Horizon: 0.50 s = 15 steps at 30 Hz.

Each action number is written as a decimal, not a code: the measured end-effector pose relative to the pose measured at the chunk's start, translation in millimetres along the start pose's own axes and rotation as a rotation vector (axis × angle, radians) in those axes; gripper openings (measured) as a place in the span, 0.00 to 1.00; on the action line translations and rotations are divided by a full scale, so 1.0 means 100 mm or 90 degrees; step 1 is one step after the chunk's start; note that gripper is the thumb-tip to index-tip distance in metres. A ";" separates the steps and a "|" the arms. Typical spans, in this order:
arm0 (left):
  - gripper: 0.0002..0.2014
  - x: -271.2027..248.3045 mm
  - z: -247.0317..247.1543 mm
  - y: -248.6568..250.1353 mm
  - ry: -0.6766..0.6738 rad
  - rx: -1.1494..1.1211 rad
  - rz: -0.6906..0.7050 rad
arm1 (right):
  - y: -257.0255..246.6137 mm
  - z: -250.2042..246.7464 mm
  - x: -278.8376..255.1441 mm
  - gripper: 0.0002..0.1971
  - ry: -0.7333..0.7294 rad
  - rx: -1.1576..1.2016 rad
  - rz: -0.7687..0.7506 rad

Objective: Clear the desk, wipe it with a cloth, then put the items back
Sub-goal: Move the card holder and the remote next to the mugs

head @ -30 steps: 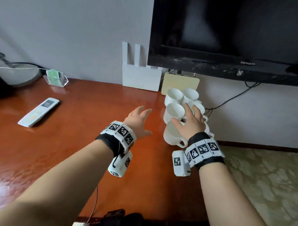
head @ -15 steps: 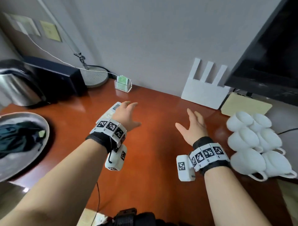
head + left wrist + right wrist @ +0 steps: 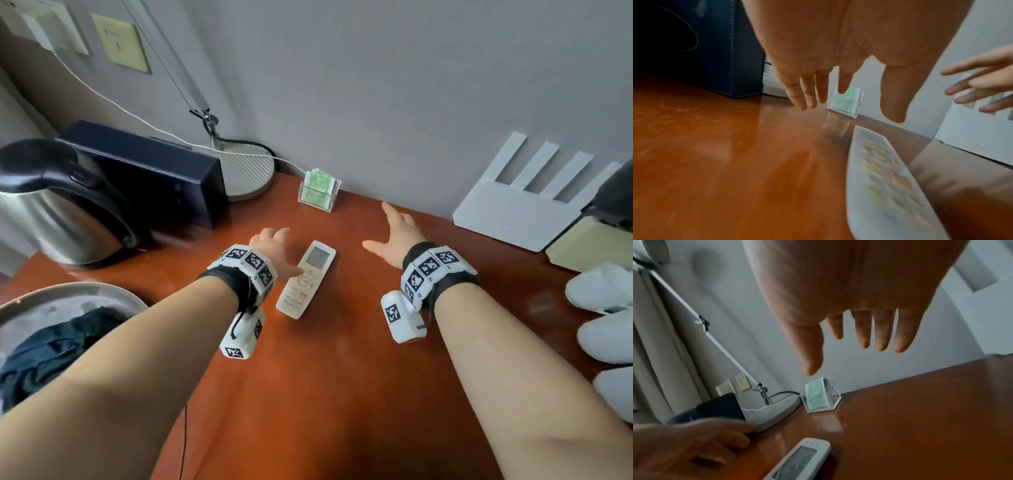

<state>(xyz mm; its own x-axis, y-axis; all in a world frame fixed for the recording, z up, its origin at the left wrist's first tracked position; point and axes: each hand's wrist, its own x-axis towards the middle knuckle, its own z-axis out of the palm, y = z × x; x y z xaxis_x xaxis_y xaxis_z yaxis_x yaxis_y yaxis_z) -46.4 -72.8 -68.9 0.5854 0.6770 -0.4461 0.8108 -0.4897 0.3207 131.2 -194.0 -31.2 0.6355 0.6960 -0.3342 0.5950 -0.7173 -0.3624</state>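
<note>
1. The desk (image 3: 325, 394) was a wide red-brown surface under both forearms, with bare wood between the two hands and in front of the right hand up to the wall.
2. The kettle (image 3: 58, 219) stood well to the left of the left hand, with a dark box (image 3: 154, 171) behind it and the round lamp base (image 3: 246, 171) beside that box, near the wall.
3. A grey basin (image 3: 68, 301) with a dark cloth (image 3: 58, 349) inside lay below the left forearm, at the desk's near left edge.
4. The white router (image 3: 513, 216) leaned at the wall to the right of the right hand; white cups (image 3: 606, 318) lay farther right, near the desk's right edge.
5. The left hand (image 3: 274, 250) was stretched forward, palm down, fingers relaxed and a little apart, holding nothing; in the left wrist view the fingertips (image 3: 801, 104) hung above the wood.
6. The right hand (image 3: 394, 236) was also flat and spread wide, empty, pointing to the wall.
7. The remote control (image 3: 305, 281) lay flat between the hands, just right of the left hand; whether the left thumb touched it I cannot tell.
8. The clear card holder (image 3: 318, 192) with green papers stood ahead of both hands, close to the wall.
</note>
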 end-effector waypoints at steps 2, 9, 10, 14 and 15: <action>0.44 0.21 -0.15 -0.05 0.023 -0.004 -0.006 | -0.14 0.07 0.18 0.42 -0.020 -0.013 0.003; 0.46 0.96 -0.53 0.04 0.059 0.024 0.066 | -0.49 0.57 0.38 0.25 -0.233 -0.137 -0.182; 0.47 1.07 -0.54 0.07 0.062 0.028 0.081 | -0.50 0.62 0.40 0.23 -0.251 -0.148 -0.196; 0.51 1.43 -0.55 0.23 0.065 0.005 0.114 | -0.43 0.67 0.55 0.20 -0.251 -0.197 -0.220; 0.51 1.50 -0.55 0.28 0.062 -0.009 0.118 | -0.38 0.66 0.60 0.20 -0.244 -0.212 -0.214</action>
<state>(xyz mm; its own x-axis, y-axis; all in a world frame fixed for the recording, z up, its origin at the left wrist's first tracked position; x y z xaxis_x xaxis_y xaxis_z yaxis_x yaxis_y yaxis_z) 63.9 45.5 -80.6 0.7217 0.6262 -0.2951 0.6883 -0.6038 0.4021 114.3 -122.8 -94.7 0.2008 0.8038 -0.5600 0.8937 -0.3844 -0.2312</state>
